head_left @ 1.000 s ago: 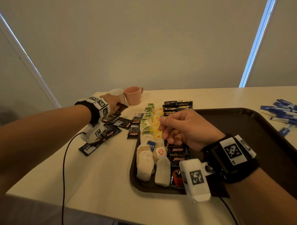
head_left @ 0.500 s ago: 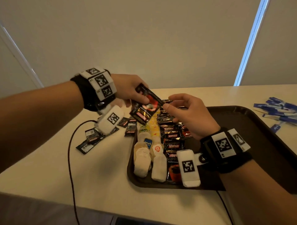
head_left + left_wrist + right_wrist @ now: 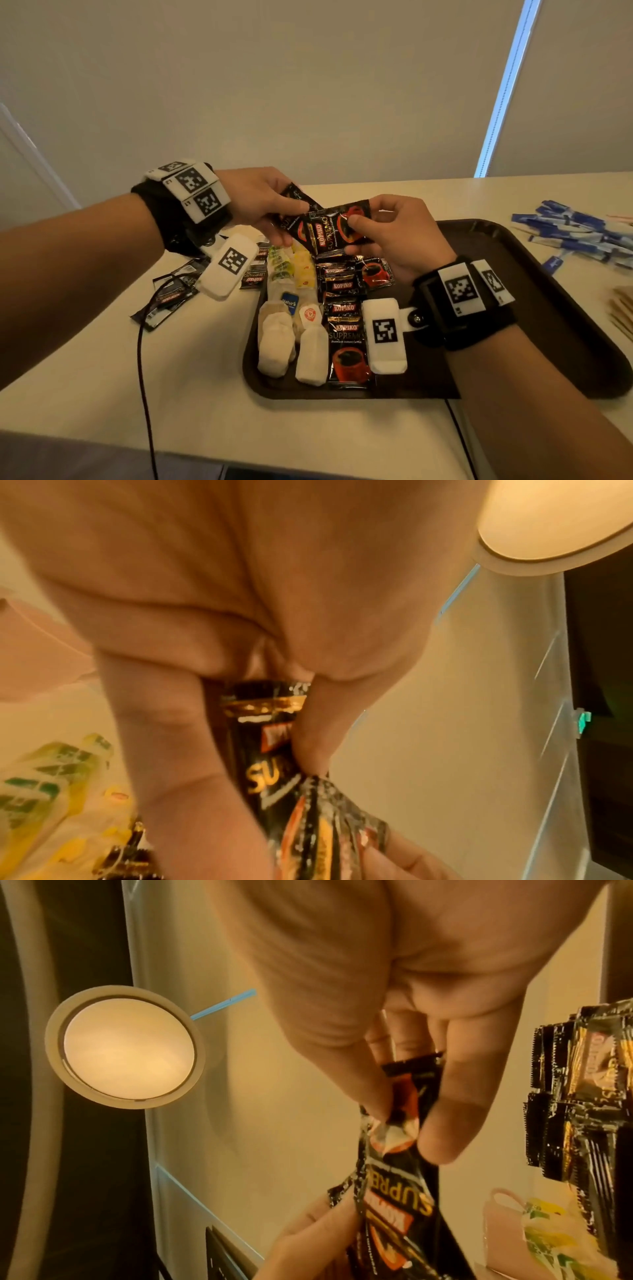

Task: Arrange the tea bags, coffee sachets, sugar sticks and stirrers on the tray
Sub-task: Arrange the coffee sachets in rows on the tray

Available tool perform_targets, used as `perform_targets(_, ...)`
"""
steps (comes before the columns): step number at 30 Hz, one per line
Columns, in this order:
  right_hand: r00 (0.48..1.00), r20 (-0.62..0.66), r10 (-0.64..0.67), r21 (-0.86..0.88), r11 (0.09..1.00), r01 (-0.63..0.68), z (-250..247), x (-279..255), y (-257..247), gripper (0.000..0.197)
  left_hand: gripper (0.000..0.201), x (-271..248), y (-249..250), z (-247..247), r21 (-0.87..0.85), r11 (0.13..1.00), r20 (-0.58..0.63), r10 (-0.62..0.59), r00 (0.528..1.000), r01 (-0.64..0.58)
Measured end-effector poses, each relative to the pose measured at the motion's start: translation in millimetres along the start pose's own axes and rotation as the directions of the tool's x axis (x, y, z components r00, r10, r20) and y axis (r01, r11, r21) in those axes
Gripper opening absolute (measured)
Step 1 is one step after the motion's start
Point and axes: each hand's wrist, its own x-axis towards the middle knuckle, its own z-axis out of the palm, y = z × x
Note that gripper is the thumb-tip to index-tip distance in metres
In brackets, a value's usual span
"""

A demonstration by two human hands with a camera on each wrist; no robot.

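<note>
Left hand (image 3: 260,202) & right hand (image 3: 400,233) each pinch, thumb vs. fingers, opposite ends of black foil coffee sachets (image 3: 329,231), held above dark brown plastic tray (image 3: 565,308).

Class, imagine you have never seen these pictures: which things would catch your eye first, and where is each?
First, the two hands meeting above the tray: the left hand and right hand both pinch black coffee sachets. Below them, the dark tray holds neat rows of tea bags and more sachets. To the right, blue sugar sticks lie on the table.
</note>
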Motion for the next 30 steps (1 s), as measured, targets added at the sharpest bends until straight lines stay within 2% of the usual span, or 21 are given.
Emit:
perform_targets(2,1.000,-0.016,0.024,0.094,0.995,-0.022,-1,1,-1,0.019,0.024,2,-1,-3,0.006,1.000,-0.063,0.004,0.998,-0.004)
perform_targets(5,0.999,-0.036,0.019,0.175,0.984,-0.012,-3,2,-3,0.027,0.021,3,-2,-5,-0.010,0.999,-0.070,0.033,0.997,-0.034)
perform_targets(9,0.995,-0.086,0.046,0.296,0.955,-0.018,-4,3,-3,0.012,0.019,2,0,0,0.023,0.998,-0.005,0.056,0.998,-0.056)
perform_targets(13,0.993,-0.115,0.001,0.117,0.993,0.012,-2,4,3,0.006,0.018,1,8,9,0.037,0.996,0.053,0.078,0.996,-0.080)
perform_targets(15,0.994,-0.108,-0.015,0.083,0.996,0.024,-1,5,5,0.006,0.019,0,11,10,0.012,0.995,0.057,0.102,0.993,-0.103)
perform_targets(20,0.986,-0.102,-0.128,-0.092,0.989,0.119,-1,5,6,0.012,0.034,-4,16,10,0.014,0.994,0.071,0.111,0.991,-0.112)
perform_targets(22,0.988,-0.052,-0.144,-0.180,0.975,0.132,0,2,3,0.015,0.028,-2,17,11,0.028,0.994,0.065,0.106,0.992,-0.108)
perform_targets(25,0.992,0.025,-0.126,-0.295,0.947,0.128,-2,-2,-5,0.008,0.022,1,20,13,0.090,0.990,0.034,0.109,0.993,-0.112)
perform_targets(28,0.992,0.065,-0.105,-0.459,0.880,0.123,-10,-5,-17,0.006,0.027,4,24,19,0.138,0.980,0.044,0.137,0.990,-0.142)
perform_targets(30,0.996,0.079,-0.034,-0.568,0.820,0.073,-19,-5,-25,0.010,0.032,4,27,25,0.111,0.980,0.052,0.159,0.986,-0.163)
